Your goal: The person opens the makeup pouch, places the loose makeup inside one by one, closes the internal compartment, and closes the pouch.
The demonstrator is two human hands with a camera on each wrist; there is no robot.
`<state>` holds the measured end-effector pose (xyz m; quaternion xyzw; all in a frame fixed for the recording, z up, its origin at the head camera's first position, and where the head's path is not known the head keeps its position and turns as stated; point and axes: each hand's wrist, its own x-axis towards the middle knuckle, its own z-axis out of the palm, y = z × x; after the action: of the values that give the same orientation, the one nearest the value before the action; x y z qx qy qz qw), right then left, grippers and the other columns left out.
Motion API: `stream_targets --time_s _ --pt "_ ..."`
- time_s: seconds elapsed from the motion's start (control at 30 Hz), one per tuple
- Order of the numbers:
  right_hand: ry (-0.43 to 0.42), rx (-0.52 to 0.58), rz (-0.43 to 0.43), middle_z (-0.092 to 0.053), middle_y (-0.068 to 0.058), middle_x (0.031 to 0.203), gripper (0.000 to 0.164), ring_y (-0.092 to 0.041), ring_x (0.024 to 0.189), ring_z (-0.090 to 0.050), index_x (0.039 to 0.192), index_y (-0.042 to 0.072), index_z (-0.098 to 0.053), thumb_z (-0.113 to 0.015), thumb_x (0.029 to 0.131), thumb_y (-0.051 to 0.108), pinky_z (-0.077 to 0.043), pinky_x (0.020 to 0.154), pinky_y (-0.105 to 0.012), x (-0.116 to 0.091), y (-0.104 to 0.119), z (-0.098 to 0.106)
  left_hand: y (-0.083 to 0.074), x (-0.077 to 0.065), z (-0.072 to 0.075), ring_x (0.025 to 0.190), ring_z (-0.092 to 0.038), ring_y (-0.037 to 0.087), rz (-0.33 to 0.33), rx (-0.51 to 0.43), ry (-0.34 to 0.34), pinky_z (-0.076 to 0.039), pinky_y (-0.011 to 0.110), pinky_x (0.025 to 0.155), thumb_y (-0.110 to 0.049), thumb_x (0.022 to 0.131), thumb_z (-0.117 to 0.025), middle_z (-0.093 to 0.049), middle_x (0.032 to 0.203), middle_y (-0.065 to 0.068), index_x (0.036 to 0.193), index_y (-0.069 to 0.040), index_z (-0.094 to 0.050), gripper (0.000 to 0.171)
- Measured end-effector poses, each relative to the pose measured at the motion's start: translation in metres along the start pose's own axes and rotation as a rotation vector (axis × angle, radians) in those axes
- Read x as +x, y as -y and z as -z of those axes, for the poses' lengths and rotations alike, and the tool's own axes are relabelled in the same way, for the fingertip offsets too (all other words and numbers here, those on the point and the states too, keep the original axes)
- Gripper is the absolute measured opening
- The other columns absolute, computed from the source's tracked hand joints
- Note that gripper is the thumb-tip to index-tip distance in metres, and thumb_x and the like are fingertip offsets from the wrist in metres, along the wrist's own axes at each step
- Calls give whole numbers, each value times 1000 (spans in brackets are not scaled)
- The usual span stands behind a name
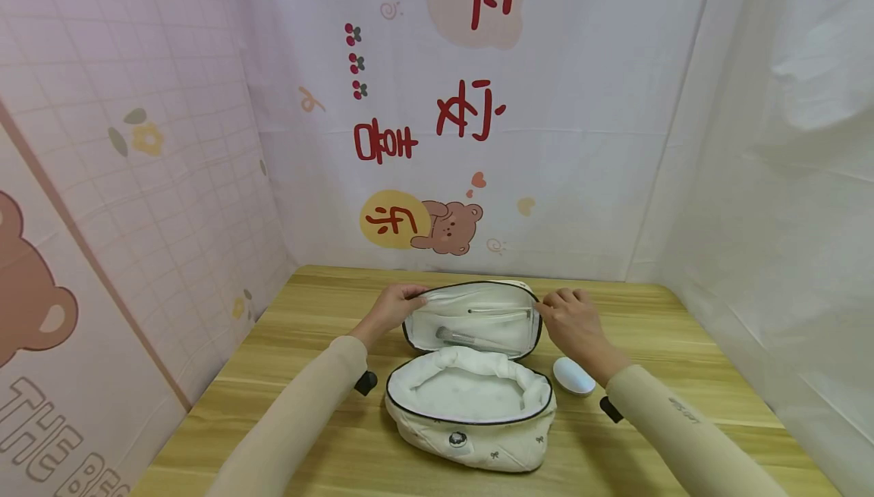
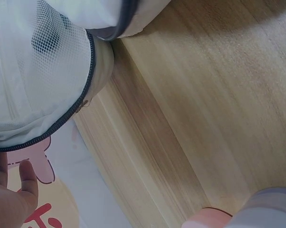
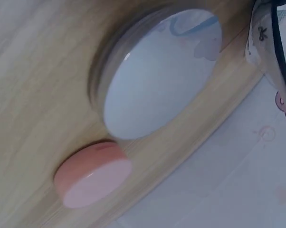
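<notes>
A quilted cream makeup bag (image 1: 471, 444) printed with small bows stands unzipped, its white padded inside showing. Its lid (image 1: 501, 330) is raised at the back, a makeup brush (image 1: 478, 341) lying behind the mesh pocket. At the lid's upper left edge, my left hand (image 1: 396, 306) pinches the dark-zippered rim; its fingers also show in the left wrist view. My right hand (image 1: 572, 322) grips the lid's right edge with curled fingers, and is out of sight in the right wrist view. Beneath that hand is a smooth white oval thing (image 3: 166, 76).
Beside the oval lies a short pink round piece (image 3: 95, 175). Another pink rounded thing (image 2: 207, 218) and a pale grey one (image 2: 271, 209) show at the left wrist view's bottom edge. The wooden table (image 1: 273, 375) meets printed white cloth walls (image 1: 580, 178) at back and sides.
</notes>
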<state>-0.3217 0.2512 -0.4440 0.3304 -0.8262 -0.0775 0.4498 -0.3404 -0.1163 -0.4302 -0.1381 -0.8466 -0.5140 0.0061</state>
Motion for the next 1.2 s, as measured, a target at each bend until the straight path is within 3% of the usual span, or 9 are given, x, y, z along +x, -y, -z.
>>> stream_targets --time_s 0.23,0.47,0.8,1.03,1.2 --pt "-25 11 26 -66 -7 80 16 -30 80 -60 88 11 -76 -63 84 3 -42 68 -43 10 12 -4 0 1 -1 113 -60 24 -10 -3 -4 -49 43 95 -10 99 -62 -67 121 8 121 -5 -71 25" --pt "60 -22 44 -67 -5 84 14 -28 83 -59 93 14 -77 -68 86 6 -42 71 -40 20 21 -4 0 0 -1 115 -60 24 -3 -2 -6 -49 43 95 -11 99 -62 -67 123 8 123 -5 -71 26" --pt "72 -55 80 -56 -4 77 23 -26 75 -52 84 15 -75 -54 94 9 -39 68 -36 28 32 -15 -1 -2 0 112 -60 24 -6 9 -6 -50 42 94 -11 99 -62 -68 121 8 122 -5 -71 25" --pt "97 -58 84 -59 -4 80 27 -26 77 -52 79 15 -72 -50 93 9 -38 67 -37 35 40 -20 -1 -2 0 113 -60 24 -7 7 -4 -49 42 95 -11 99 -62 -68 121 9 122 -5 -71 26" --pt "171 -63 96 -60 -4 84 15 -27 82 -54 80 14 -70 -61 89 7 -40 69 -38 40 46 -20 -1 -2 -1 114 -60 25 -12 15 -5 -50 43 95 -11 99 -62 -67 122 9 123 -4 -70 26"
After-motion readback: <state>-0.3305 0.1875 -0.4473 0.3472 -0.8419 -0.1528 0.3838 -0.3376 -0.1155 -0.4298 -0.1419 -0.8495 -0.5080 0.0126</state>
